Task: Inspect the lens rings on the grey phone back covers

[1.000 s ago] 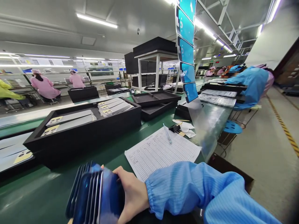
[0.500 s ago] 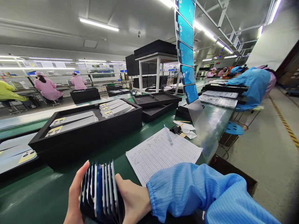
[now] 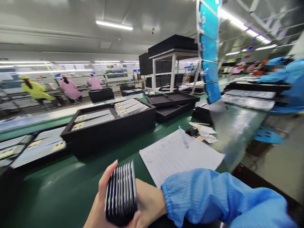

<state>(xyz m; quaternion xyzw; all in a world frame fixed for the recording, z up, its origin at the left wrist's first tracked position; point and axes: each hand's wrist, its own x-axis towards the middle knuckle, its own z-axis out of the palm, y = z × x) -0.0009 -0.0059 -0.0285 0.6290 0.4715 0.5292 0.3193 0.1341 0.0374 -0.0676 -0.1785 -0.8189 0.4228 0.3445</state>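
A stack of thin, dark phone panels (image 3: 121, 191) stands on edge between my two hands, low in the middle of the view. My left hand (image 3: 101, 196) clasps it from the left, with a finger along its side and the thumb by the lower right corner. Against the stack's right face rests my right hand (image 3: 150, 199), partly hidden behind the panels; a blue sleeve runs from its wrist. Just past the right hand lies a printed grid sheet (image 3: 175, 155) with a clear pen (image 3: 183, 137) on it.
A deep black tray (image 3: 111, 133) holds pale panels with yellow patches, beside a lower tray (image 3: 45, 158) of similar ones. Black trays (image 3: 175, 109) are stacked behind. A strip of blue screens (image 3: 210, 53) hangs at right. A co-worker in blue (image 3: 294, 82) sits farther right.
The view has swung left, so everything sits farther right. The panels, fanned and uneven before, now stand flush in an even block, and my hands hold them more tightly together.
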